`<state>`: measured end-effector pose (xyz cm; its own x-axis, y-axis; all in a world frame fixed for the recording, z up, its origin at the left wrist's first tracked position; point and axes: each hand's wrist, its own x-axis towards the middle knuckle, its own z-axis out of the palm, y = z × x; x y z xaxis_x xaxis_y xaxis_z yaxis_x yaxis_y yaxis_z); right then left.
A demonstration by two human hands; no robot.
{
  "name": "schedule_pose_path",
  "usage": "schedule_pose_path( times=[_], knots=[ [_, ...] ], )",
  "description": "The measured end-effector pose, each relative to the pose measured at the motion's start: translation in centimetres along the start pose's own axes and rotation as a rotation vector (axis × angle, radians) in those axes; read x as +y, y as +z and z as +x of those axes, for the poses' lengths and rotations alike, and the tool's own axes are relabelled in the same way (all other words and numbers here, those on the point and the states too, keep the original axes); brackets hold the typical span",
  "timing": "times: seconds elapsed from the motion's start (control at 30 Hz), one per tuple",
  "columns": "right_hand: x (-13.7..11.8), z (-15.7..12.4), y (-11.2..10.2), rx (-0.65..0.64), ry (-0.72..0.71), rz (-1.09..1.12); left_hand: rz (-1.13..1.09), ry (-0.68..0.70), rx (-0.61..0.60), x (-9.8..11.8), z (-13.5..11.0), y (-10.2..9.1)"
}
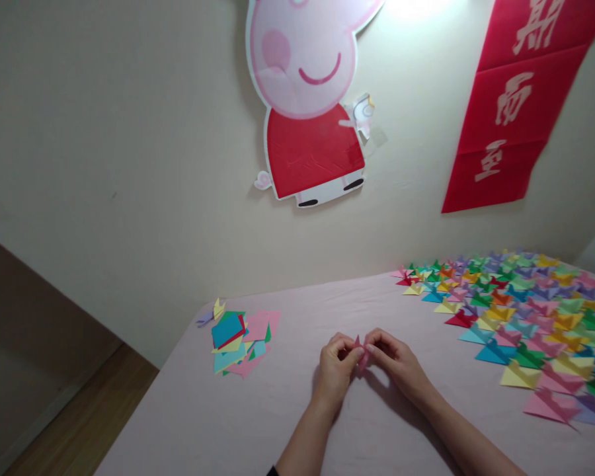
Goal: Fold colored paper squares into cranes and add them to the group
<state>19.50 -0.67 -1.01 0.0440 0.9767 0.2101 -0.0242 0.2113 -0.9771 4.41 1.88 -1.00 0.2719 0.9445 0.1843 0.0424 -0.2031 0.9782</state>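
Pinching small pink folded paper (361, 352), creased, pointed top: left hand (336, 367), right hand (395, 360), both hands gripping.

Two bare forearms show, with no sleeves, rings or bracelets. The left hand (336, 370) and right hand (395, 360) are ungloved. A dark band edge sits at the left forearm's lower end.
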Motion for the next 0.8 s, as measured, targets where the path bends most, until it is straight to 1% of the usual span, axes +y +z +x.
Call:
schedule_pose_path(
  times=[0.07,0.23,0.3,0.5,0.63,0.8],
  knots=[
    [0.05,-0.05,0.15,-0.004,-0.005,-0.032,0.034,0.007,0.004,-0.08,-0.08,0.07],
    [0.0,-0.19,0.72,-0.006,-0.022,-0.209,0.108,0.013,0.045,-0.28,-0.14,0.05],
    [0.04,-0.22,0.78,-0.003,-0.03,-0.233,0.12,0.006,0.062,-0.34,-0.15,0.04],
    [-0.19,-0.3,0.6,-0.003,-0.066,-0.252,0.074,-0.035,0.063,-0.37,-0.12,0.23],
    [-0.51,-0.23,0.65,0.009,-0.057,-0.226,0.029,-0.029,0.053,0.01,-0.03,0.16],
    [-0.34,-0.1,0.74,-0.052,-0.026,-0.141,-0.011,-0.026,0.044,0.23,0.0,0.17]
  ],
)
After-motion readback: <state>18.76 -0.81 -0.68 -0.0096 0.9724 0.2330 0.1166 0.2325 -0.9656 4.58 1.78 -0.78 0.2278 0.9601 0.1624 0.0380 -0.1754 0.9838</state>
